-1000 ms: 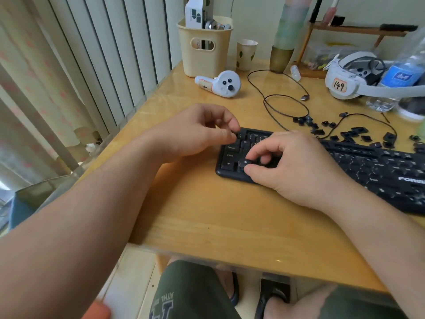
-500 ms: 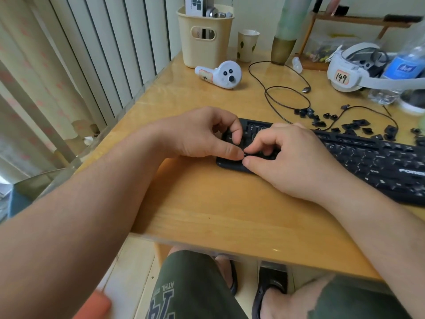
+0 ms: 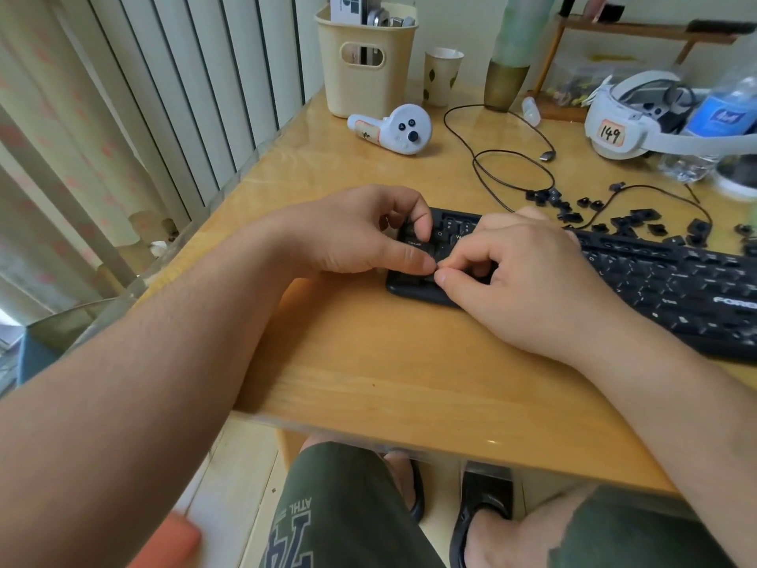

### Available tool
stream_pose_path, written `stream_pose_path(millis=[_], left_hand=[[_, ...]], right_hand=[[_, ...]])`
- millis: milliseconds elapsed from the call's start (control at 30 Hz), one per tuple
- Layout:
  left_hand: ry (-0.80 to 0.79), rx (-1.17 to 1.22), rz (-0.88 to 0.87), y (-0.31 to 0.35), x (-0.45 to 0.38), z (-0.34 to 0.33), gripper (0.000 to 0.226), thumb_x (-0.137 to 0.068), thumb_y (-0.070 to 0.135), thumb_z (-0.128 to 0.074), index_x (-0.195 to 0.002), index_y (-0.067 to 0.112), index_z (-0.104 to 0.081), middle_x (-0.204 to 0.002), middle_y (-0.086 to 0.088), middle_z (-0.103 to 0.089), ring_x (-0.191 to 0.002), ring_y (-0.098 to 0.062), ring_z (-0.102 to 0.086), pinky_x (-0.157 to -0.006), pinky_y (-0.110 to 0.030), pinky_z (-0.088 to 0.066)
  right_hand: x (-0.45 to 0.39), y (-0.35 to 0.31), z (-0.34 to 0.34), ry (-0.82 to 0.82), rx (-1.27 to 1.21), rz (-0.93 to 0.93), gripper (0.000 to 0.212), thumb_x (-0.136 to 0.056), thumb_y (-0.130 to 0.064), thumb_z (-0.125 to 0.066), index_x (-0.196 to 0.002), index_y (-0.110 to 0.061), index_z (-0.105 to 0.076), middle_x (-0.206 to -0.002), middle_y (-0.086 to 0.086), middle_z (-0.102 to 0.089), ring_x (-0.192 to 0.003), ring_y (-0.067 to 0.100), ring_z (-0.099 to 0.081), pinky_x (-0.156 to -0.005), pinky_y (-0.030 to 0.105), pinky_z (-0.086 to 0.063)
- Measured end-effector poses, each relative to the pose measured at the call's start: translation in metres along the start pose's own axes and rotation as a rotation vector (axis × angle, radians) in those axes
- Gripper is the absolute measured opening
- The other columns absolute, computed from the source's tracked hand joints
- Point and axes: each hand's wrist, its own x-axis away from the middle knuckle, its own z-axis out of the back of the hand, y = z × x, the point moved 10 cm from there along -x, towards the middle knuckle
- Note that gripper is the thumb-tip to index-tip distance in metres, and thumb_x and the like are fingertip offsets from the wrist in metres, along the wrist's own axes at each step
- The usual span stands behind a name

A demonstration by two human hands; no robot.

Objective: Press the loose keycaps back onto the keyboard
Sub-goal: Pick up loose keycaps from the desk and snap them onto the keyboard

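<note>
A black keyboard lies across the right side of the wooden desk. Several loose black keycaps are scattered behind it. Both hands meet over the keyboard's left end. My right hand pinches a small dark keycap between thumb and forefinger at the lower-left corner keys. My left hand has curled fingers, its forefinger tip down on the keys and its thumb tip against my right fingertips. The keys under both hands are hidden.
A thin black cable loops behind the keyboard. Further back stand a white controller, a beige bin, a paper cup, a white headset and a water bottle. The desk's left edge runs along vertical blinds.
My left hand has moved right and toward me until its thumb meets my right fingertips. My right thumb and forefinger have closed tighter at the keyboard's lower-left corner.
</note>
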Motion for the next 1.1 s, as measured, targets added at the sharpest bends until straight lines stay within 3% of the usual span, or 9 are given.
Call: stream_pose_path(millis=[100,300,600,733,900,1000,1100], left_hand=[[0.017,0.037,0.019,-0.002,-0.002,0.000,0.026,-0.088,0.021,-0.082,-0.107,0.016,-0.064,-0.086,0.007,-0.059,-0.065,-0.006,-0.052,-0.062,-0.016,-0.046],[0.012,0.010,0.029,-0.006,-0.005,-0.003,0.028,-0.085,0.028,-0.083,-0.105,0.025,-0.064,-0.086,0.010,-0.057,-0.067,-0.005,-0.051,-0.069,-0.023,-0.045],[0.002,0.065,0.041,-0.006,-0.005,-0.005,0.033,-0.085,0.022,-0.084,-0.107,0.024,-0.060,-0.089,0.009,-0.061,-0.069,-0.006,-0.054,-0.068,-0.025,-0.050],[-0.002,0.025,0.059,-0.007,-0.005,-0.008,0.036,-0.081,0.023,-0.085,-0.106,0.028,-0.059,-0.095,0.002,-0.065,-0.076,-0.012,-0.058,-0.078,-0.039,-0.056],[0.049,0.111,0.062,-0.007,-0.004,0.000,0.030,-0.088,0.017,-0.079,-0.108,0.025,-0.058,-0.080,0.010,-0.054,-0.068,-0.007,-0.050,-0.067,-0.022,-0.047],[0.094,0.184,0.081,-0.009,-0.005,0.006,0.019,-0.095,0.014,-0.069,-0.104,0.025,-0.058,-0.076,0.007,-0.045,-0.071,-0.011,-0.044,-0.069,-0.025,-0.042],[0.100,0.181,0.079,-0.010,-0.006,0.007,0.021,-0.094,0.008,-0.067,-0.104,0.025,-0.058,-0.076,0.006,-0.044,-0.070,-0.013,-0.043,-0.066,-0.023,-0.043]], right_hand=[[-0.001,0.002,0.000,0.001,-0.015,-0.032,0.017,-0.087,-0.052,-0.068,-0.074,-0.042,-0.072,-0.081,-0.014,-0.056,-0.094,0.014,-0.044,-0.093,0.050,-0.042],[0.001,-0.001,0.002,0.027,-0.094,-0.032,0.008,-0.082,-0.048,-0.073,-0.077,-0.041,-0.071,-0.088,-0.014,-0.057,-0.100,0.017,-0.053,-0.094,0.054,-0.045],[0.001,0.000,0.000,0.010,-0.046,-0.034,0.015,-0.086,-0.044,-0.074,-0.072,-0.038,-0.070,-0.083,-0.014,-0.056,-0.096,0.013,-0.045,-0.096,0.052,-0.040],[-0.001,0.004,-0.004,-0.014,-0.046,-0.043,0.018,-0.086,-0.043,-0.072,-0.069,-0.038,-0.069,-0.079,-0.013,-0.057,-0.096,0.015,-0.048,-0.096,0.053,-0.042],[-0.003,0.002,0.003,0.021,-0.114,0.019,0.013,-0.087,-0.038,-0.070,-0.074,-0.040,-0.071,-0.081,-0.016,-0.062,-0.096,0.016,-0.054,-0.094,0.054,-0.045],[-0.002,0.004,0.018,0.097,-0.122,0.047,0.018,-0.089,-0.031,-0.063,-0.083,-0.042,-0.077,-0.081,-0.015,-0.062,-0.096,0.019,-0.053,-0.094,0.055,-0.045],[0.001,0.000,0.015,0.066,-0.074,0.081,0.024,-0.086,-0.035,-0.058,-0.088,-0.046,-0.079,-0.081,-0.016,-0.058,-0.095,0.018,-0.048,-0.093,0.057,-0.043]])
